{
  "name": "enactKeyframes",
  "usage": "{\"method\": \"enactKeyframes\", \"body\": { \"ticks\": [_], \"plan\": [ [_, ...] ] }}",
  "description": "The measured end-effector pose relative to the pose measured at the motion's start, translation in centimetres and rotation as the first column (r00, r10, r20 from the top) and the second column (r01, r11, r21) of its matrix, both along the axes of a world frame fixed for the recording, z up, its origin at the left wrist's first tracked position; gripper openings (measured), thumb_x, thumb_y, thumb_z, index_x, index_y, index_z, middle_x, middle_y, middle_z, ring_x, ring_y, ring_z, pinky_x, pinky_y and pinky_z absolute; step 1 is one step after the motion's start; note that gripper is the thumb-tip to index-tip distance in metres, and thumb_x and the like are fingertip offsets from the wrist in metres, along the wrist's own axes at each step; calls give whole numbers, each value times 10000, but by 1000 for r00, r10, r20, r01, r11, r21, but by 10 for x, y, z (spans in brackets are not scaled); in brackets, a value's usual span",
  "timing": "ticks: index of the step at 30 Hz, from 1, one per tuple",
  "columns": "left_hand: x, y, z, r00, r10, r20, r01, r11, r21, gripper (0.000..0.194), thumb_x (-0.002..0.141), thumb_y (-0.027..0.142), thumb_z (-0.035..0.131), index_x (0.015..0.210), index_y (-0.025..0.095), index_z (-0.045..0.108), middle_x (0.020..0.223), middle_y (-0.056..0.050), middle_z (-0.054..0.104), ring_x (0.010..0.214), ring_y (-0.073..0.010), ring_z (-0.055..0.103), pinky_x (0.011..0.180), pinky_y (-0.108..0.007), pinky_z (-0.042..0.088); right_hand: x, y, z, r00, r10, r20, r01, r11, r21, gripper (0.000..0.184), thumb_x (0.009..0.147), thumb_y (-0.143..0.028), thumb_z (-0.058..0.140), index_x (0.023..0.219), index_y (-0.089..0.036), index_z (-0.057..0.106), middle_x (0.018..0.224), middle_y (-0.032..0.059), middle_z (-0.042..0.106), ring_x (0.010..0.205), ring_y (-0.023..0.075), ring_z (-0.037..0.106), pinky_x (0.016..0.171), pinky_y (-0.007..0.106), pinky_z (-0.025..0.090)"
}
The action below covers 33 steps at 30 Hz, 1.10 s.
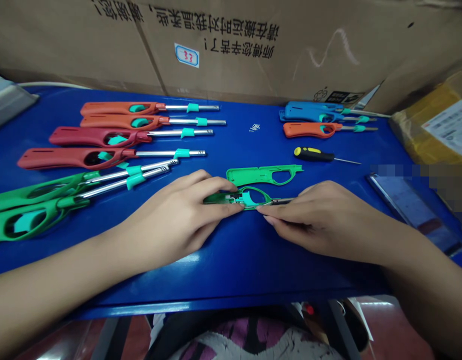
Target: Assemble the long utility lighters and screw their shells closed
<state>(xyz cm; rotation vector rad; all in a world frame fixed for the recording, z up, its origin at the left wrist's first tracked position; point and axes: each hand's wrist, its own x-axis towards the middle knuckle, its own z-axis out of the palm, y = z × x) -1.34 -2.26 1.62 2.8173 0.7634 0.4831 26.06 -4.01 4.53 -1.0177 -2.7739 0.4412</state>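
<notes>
We have the lighter lying open-sided at the middle of the blue table, between our two hands and touched by both. Its long axis runs left to right across our front: the handle end lies under our left hand, and the barrel passes into our right hand.

Our left grip is nearly closed, thumb and forefinger drawn in on opposite edges of the handle, with the small inner parts showing at their tips. Our right grip is closed too, the fingers pinched together at the front end; we cannot tell how firmly they press, since the hand hides most of the barrel.

The trigger sits between the two sets of fingertips, close to each, so neither hand is clearly nearer to it.

The loose shell lies just beyond the lighter, roughly parallel to it and near our left fingertips, with no hand on it. Farther off to the right we see the screwdriver, well apart from our fingers.
</notes>
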Motion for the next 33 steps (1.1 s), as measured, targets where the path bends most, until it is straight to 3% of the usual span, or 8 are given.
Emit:
{"method": "enactKeyframes", "body": {
  "ticks": [7, 14, 20, 28, 33],
  "plan": [
    [0, 0, 1, 1000, -16, -14, 16, 999, 35, 347, 1005, 190, 499, 1292, 239, 688, 1267, -128, 626, 1065, -260, 574, 912, -426, 545, 0, 0, -2, 1000, -10, -25, 9, 1000, -10, 276, 1010, -254, 542, 917, -252, 801, 919, -12, 817, 651, 120, 722, 593, 269, 439],
    [0, 0, 1, 1000, -1, -19, 2, 999, 38, 350, 998, 195, 503, 1283, 249, 698, 1264, -133, 623, 1044, -273, 581, 884, -434, 546, -3, -2, 2, 999, -53, 13, 53, 995, -79, 255, 999, -239, 542, 1100, -258, 775, 913, 5, 816, 610, 117, 689, 563, 271, 377],
    [-1, 0, -1, 1000, 5, 5, -5, 1000, 11, 349, 992, 188, 516, 1284, 256, 695, 1267, -125, 622, 1061, -263, 580, 903, -413, 532, -4, -3, 6, 997, -68, 44, 74, 986, -147, 260, 999, -247, 535, 1121, -263, 764, 801, 6, 800, 495, 82, 596, 525, 264, 322],
    [-1, 0, 0, 1000, 7, -4, -7, 1000, 12, 355, 996, 193, 508, 1290, 264, 692, 1267, -125, 630, 1041, -262, 580, 884, -414, 535, -1, -2, 4, 998, -67, 20, 69, 991, -113, 276, 1004, -254, 539, 1168, -274, 761, 934, 28, 814, 645, 126, 704, 583, 268, 403],
    [-1, 0, 1, 1000, 5, -9, -5, 1000, 14, 356, 1003, 194, 488, 1285, 252, 697, 1256, -129, 635, 1019, -265, 585, 863, -423, 543, 1, -2, 5, 997, -42, 63, 46, 996, -71, 284, 1006, -283, 545, 1211, -255, 739, 779, 13, 794, 535, 110, 631, 539, 267, 349]
  ]
}}
